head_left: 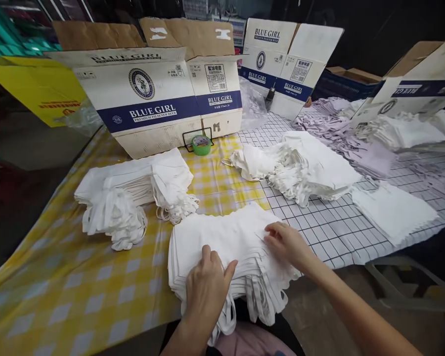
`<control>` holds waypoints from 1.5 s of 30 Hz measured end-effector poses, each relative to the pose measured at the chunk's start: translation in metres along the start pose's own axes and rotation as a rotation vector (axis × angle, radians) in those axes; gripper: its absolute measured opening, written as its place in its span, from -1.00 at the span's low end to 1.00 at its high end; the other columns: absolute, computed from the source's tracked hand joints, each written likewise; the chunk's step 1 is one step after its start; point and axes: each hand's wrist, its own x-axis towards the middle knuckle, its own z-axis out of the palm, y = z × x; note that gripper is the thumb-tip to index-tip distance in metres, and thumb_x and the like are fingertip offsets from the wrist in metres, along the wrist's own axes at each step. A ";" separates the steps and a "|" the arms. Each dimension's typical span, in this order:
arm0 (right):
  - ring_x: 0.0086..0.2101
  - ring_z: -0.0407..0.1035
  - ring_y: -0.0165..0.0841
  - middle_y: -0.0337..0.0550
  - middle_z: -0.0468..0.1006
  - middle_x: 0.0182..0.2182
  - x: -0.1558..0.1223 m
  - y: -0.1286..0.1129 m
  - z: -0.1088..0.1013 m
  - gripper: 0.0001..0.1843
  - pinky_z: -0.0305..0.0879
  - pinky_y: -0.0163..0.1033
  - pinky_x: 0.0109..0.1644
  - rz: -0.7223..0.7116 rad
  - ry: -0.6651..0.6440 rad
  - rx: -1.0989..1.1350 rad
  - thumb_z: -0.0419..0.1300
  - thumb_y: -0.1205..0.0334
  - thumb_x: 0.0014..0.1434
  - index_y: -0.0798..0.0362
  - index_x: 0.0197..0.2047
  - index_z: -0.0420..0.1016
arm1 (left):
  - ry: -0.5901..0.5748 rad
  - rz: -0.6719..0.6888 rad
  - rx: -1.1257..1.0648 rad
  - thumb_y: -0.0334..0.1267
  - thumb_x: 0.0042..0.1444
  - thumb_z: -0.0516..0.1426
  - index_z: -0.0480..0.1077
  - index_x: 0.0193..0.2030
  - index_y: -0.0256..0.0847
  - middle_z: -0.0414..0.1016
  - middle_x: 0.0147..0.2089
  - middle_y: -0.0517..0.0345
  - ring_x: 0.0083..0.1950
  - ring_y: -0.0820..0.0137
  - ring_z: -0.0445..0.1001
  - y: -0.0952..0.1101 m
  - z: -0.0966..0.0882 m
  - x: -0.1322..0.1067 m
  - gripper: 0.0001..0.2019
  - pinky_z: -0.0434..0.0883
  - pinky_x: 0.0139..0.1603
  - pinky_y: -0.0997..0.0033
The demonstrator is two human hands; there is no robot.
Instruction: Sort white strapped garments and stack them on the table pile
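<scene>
A neat stack of white strappy tops [222, 232] lies in front of me at the table's near edge, its straps hanging over the side. On the stack's left part rests my left hand [207, 282], open, its thumb spread away from the bent fingers. Loosely curved and open, my right hand [284, 244] touches the top layer near the right end; its thumb is mostly hidden. Beyond my left hand sits another stack of white tops [137, 180] with bunched straps. A looser pile of white tops [311, 163] lies past my right hand.
Green tape [201, 145] in a black wire holder [187, 141] stands before a large open Blue Girl carton [163, 99]. Further cartons [282, 64] stand behind. To the right are a small white pile [393, 210] and lilac garments [330, 128]. Yellow checked cloth [77, 296] covers the left side.
</scene>
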 end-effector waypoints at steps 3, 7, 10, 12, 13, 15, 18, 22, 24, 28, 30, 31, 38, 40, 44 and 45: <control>-0.24 0.32 -0.25 -0.09 0.46 -0.28 -0.001 -0.014 0.014 -0.82 0.18 -0.23 -0.23 -0.060 0.016 -0.162 0.08 0.24 0.16 0.04 -0.18 0.42 | -0.035 -0.010 0.085 -0.03 0.13 0.02 0.42 -0.30 -0.26 0.34 -0.18 -0.08 -0.45 0.32 0.44 0.012 0.003 0.000 -0.68 0.19 -0.54 0.33; -0.24 0.30 -0.22 -0.03 0.45 -0.30 -0.001 -0.022 0.020 -0.80 0.14 -0.19 -0.21 -0.119 0.009 -0.352 0.01 0.42 0.16 0.10 -0.21 0.42 | -0.093 -0.011 0.085 -0.22 0.13 0.06 0.43 -0.32 -0.29 0.34 -0.14 -0.03 -0.45 0.40 0.43 0.018 -0.001 -0.001 -0.81 0.20 -0.51 0.37; -0.25 0.30 -0.24 -0.06 0.45 -0.31 0.000 -0.019 0.017 -0.78 0.11 -0.17 -0.19 -0.143 0.033 -0.372 -0.03 0.43 0.20 0.08 -0.24 0.42 | -0.127 -0.062 0.016 -0.28 0.12 0.03 0.41 -0.37 -0.26 0.34 -0.18 0.06 -0.46 0.45 0.40 0.015 -0.008 0.000 -0.83 0.16 -0.51 0.42; -0.28 0.30 -0.27 -0.09 0.45 -0.32 0.002 -0.015 0.013 -0.77 0.10 -0.18 -0.18 -0.146 0.053 -0.318 -0.05 0.39 0.24 0.05 -0.26 0.42 | -0.132 -0.093 -0.130 -0.29 0.11 0.02 0.35 -0.46 -0.24 0.32 -0.27 0.14 -0.46 0.49 0.35 0.007 -0.013 0.003 -0.83 0.14 -0.49 0.45; -0.30 0.30 -0.29 -0.11 0.45 -0.32 0.004 -0.013 0.011 -0.77 0.10 -0.19 -0.19 -0.144 0.064 -0.280 -0.06 0.36 0.26 0.04 -0.26 0.41 | -0.136 -0.109 -0.235 -0.28 0.09 0.03 0.30 -0.51 -0.23 0.30 -0.34 0.18 -0.47 0.50 0.31 0.001 -0.015 0.005 -0.81 0.14 -0.46 0.46; -0.35 0.29 -0.33 -0.14 0.45 -0.31 0.009 -0.009 0.008 -0.77 0.10 -0.22 -0.22 -0.139 0.087 -0.199 -0.08 0.33 0.28 0.04 -0.28 0.39 | -0.185 -0.160 -0.482 -0.21 0.06 0.05 0.20 -0.58 -0.22 0.19 -0.50 0.27 -0.49 0.51 0.24 -0.013 -0.018 0.011 -0.75 0.14 -0.45 0.49; -0.42 0.27 -0.37 -0.18 0.45 -0.32 0.022 -0.006 0.006 -0.79 0.10 -0.27 -0.31 -0.141 0.082 -0.072 -0.10 0.32 0.28 0.02 -0.28 0.34 | -0.328 -0.256 -0.837 -0.06 0.01 0.09 0.14 -0.56 -0.19 0.08 -0.61 0.37 -0.59 0.55 0.11 -0.037 -0.021 0.023 -0.70 0.08 -0.54 0.52; -0.40 0.29 -0.39 -0.21 0.46 -0.33 0.044 -0.005 0.008 -0.81 0.11 -0.30 -0.32 -0.161 0.066 0.086 -0.08 0.33 0.23 0.02 -0.32 0.34 | -0.339 -0.318 -1.032 -0.02 -0.04 0.12 0.18 -0.45 -0.18 0.24 -0.65 0.37 -0.66 0.56 0.13 -0.058 -0.022 0.042 -0.72 0.10 -0.62 0.56; -0.37 0.30 -0.38 -0.20 0.47 -0.34 0.053 -0.004 0.008 -0.81 0.13 -0.30 -0.28 -0.159 0.059 0.150 -0.06 0.34 0.20 0.03 -0.35 0.35 | -0.324 -0.328 -1.041 -0.02 -0.02 0.11 0.20 -0.38 -0.18 0.25 -0.70 0.37 -0.68 0.54 0.16 -0.063 -0.021 0.051 -0.73 0.11 -0.64 0.57; -0.33 0.33 -0.36 -0.19 0.50 -0.35 0.066 -0.004 0.009 -0.82 0.15 -0.30 -0.25 -0.137 0.030 0.199 -0.02 0.31 0.16 0.03 -0.37 0.39 | -0.346 -0.343 -1.002 0.03 0.03 0.05 0.25 -0.33 -0.18 0.15 -0.75 0.43 -0.76 0.54 0.10 -0.067 -0.017 0.062 -0.71 0.04 -0.72 0.57; -0.34 0.34 -0.35 -0.19 0.51 -0.37 0.069 -0.003 0.009 -0.82 0.16 -0.30 -0.25 -0.126 0.022 0.204 -0.02 0.30 0.15 0.04 -0.38 0.40 | -0.345 -0.346 -0.986 0.04 0.04 0.03 0.26 -0.36 -0.17 0.11 -0.72 0.43 -0.75 0.53 0.14 -0.069 -0.014 0.065 -0.71 0.03 -0.74 0.57; -0.35 0.34 -0.35 -0.19 0.51 -0.38 0.070 -0.002 0.010 -0.81 0.16 -0.30 -0.26 -0.119 0.018 0.206 -0.02 0.30 0.14 0.04 -0.39 0.40 | -0.343 -0.345 -0.976 0.03 0.04 0.02 0.26 -0.37 -0.17 0.10 -0.71 0.43 -0.75 0.52 0.16 -0.069 -0.013 0.066 -0.71 0.03 -0.75 0.57; -0.41 0.33 -0.36 -0.19 0.50 -0.45 0.074 0.000 0.015 -0.80 0.14 -0.30 -0.31 -0.078 0.002 0.205 -0.01 0.28 0.12 0.04 -0.41 0.42 | -0.268 -0.321 -0.813 -0.07 0.06 0.02 0.31 -0.42 -0.17 0.17 -0.73 0.39 -0.71 0.50 0.19 -0.068 -0.017 0.068 -0.78 0.10 -0.64 0.53; -0.43 0.32 -0.36 -0.21 0.49 -0.46 0.074 0.000 0.015 -0.81 0.13 -0.31 -0.32 -0.069 0.001 0.206 0.00 0.28 0.12 0.04 -0.41 0.42 | -0.227 -0.316 -0.762 -0.10 0.07 0.01 0.31 -0.43 -0.17 0.19 -0.71 0.38 -0.70 0.51 0.20 -0.067 -0.018 0.068 -0.79 0.11 -0.60 0.52; -0.47 0.27 -0.39 -0.24 0.45 -0.52 0.074 0.000 0.014 -0.82 0.11 -0.31 -0.36 -0.055 0.000 0.209 0.02 0.25 0.11 0.04 -0.41 0.42 | -0.174 -0.309 -0.692 -0.13 0.08 0.00 0.32 -0.36 -0.15 0.22 -0.67 0.38 -0.67 0.50 0.22 -0.066 -0.019 0.066 -0.82 0.11 -0.55 0.49; -0.49 0.26 -0.40 -0.25 0.44 -0.53 0.074 0.000 0.014 -0.82 0.10 -0.31 -0.37 -0.051 0.000 0.210 0.02 0.24 0.11 0.04 -0.41 0.43 | -0.165 -0.300 -0.689 -0.14 0.09 0.00 0.32 -0.34 -0.14 0.20 -0.66 0.39 -0.67 0.50 0.22 -0.066 -0.019 0.064 -0.84 0.12 -0.54 0.49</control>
